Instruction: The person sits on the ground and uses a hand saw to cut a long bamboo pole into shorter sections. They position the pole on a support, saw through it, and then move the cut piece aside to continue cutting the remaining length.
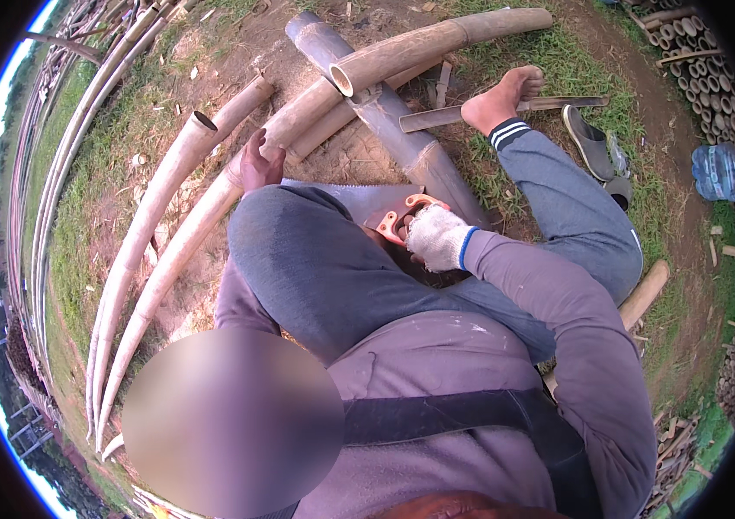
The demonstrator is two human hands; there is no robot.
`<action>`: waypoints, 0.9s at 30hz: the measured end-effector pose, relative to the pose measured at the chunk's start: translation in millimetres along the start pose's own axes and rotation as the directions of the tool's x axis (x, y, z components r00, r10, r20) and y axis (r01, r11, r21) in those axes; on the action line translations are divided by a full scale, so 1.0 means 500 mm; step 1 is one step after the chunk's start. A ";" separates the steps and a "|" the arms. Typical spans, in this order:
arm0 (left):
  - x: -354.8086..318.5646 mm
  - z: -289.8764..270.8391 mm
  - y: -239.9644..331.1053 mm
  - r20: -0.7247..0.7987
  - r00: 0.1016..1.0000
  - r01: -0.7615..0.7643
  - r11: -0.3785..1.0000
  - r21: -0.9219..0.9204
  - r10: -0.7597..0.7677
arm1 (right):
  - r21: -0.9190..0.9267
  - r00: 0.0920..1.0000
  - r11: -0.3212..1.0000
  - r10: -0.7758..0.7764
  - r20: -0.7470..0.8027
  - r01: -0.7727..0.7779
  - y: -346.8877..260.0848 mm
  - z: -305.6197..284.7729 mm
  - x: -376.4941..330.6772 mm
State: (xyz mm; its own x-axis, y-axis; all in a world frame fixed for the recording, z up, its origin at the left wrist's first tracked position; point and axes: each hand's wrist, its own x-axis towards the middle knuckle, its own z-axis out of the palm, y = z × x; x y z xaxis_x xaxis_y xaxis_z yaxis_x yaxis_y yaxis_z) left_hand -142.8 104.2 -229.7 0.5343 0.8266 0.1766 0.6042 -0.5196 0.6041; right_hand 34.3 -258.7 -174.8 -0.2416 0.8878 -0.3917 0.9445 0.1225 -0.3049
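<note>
Against the bamboo pole (211,203), right-hand fingers (436,238) wrap the saw handle (397,216); left hand (256,164) presses flat.

Pale bamboo pole (203,212), long and curved, lay on bare ground under left hand (256,164). Handsaw (376,206), orange-handled, gripped in gloved right hand (436,238), blade toward pole.
</note>
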 end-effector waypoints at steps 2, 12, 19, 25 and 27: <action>-0.002 0.016 0.032 0.033 0.999 -0.004 1.000 -0.003 0.004 | 0.036 0.989 0.998 0.038 0.144 -0.043 0.007 0.035 0.015; 0.052 0.051 0.082 0.230 0.962 -0.145 0.989 -0.037 0.150 | 0.263 0.922 0.946 0.266 -0.283 -0.192 0.071 -0.011 -0.030; 0.171 0.044 0.207 0.419 0.821 -0.438 0.898 0.029 0.387 | 0.272 0.777 0.932 0.353 -0.521 -0.241 0.137 0.032 -0.009; 0.258 0.087 0.267 0.505 0.777 -0.464 0.884 0.059 0.375 | 0.105 0.747 0.965 0.252 -0.615 -0.240 0.174 0.121 0.015; 0.253 0.103 0.286 0.556 0.767 -0.450 0.886 0.113 0.319 | 0.113 0.753 0.967 0.248 -0.610 -0.227 0.189 0.138 0.013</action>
State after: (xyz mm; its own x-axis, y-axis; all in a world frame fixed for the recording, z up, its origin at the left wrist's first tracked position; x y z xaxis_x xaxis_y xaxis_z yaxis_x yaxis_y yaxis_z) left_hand 41.9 123.3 -160.9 0.9315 0.3485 -0.1041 0.3616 -0.8566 0.3680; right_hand 106.8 -271.9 -266.1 0.1876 0.9693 0.1589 0.9434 -0.1328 -0.3038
